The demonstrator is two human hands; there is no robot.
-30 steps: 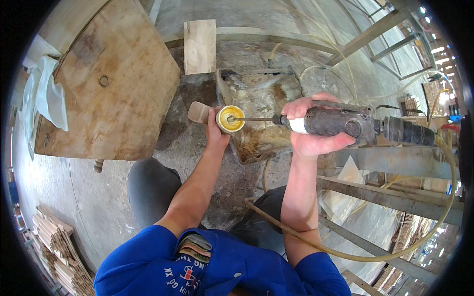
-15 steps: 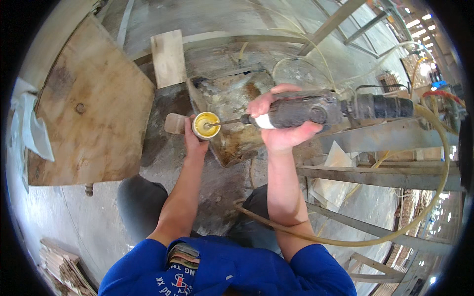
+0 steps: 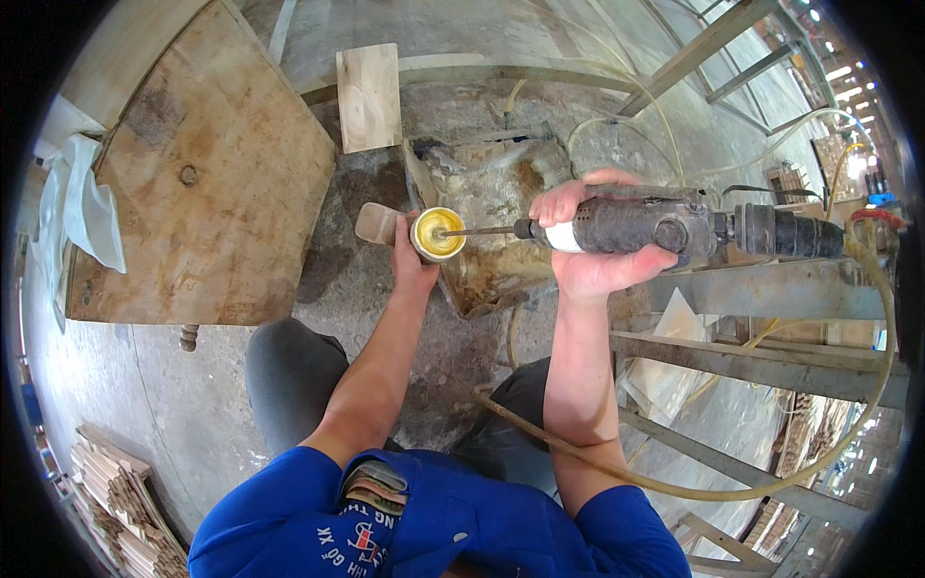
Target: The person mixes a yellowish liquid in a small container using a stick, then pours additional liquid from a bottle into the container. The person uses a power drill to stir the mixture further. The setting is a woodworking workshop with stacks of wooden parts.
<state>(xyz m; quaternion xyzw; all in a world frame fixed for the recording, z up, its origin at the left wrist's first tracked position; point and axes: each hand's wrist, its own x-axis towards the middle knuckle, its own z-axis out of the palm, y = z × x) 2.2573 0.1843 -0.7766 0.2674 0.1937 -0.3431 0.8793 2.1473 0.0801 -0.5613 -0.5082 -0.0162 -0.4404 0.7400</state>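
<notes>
My left hand (image 3: pixel 415 271) is closed round a small round can (image 3: pixel 454 252) with yellow, creamy contents. A flat brown piece with rounded corners (image 3: pixel 374 223) juts out beside the can; whether it is joined to it, I cannot tell. My right hand (image 3: pixel 576 275) grips the worn black body of a hand-held drill (image 3: pixel 631 227), laid sideways. From its chuck a thin metal rod (image 3: pixel 482 231) runs leftward, its end down in the yellow stuff. Swirl rings show around the rod's tip. A stained, crusted metal tray (image 3: pixel 501 275) lies on the floor beneath.
A tan hose (image 3: pixel 742 493) loops from the drill's rear past my right forearm. At left stands a large wooden panel (image 3: pixel 202 193) with pale cloth (image 3: pixel 92 207) on it. A small board (image 3: pixel 368 101) lies beyond. Metal frame bars (image 3: pixel 761 366) fill the right; wood strips (image 3: pixel 116 491) lie lower left.
The whole scene has shifted rightward in the view. Both hands keep their holds, and the rod stays in the can. The yellow contents show a somewhat different swirl.
</notes>
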